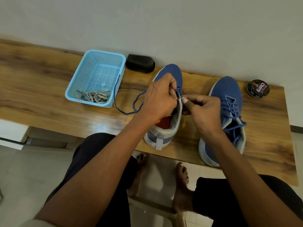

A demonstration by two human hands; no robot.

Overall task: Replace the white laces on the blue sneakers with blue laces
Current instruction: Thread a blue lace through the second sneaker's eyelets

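While left hand (159, 99) and right hand (204, 110) pinch blue lace (131, 105), sneaker (170, 79) sits beneath both hands.

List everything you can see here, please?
Sneakers: two, blue, on the bench; the right one already has blue laces.
Blue lace: one, trailing from the left sneaker over the basket edge.
Basket: one, light blue, bench left.
White laces: a bundle, in the basket.
Black block: one, behind the sneakers.
Polish tin: one, black, far right.
Bench: one, wooden.
Left hand, right hand: both pinching the lace at the left sneaker.
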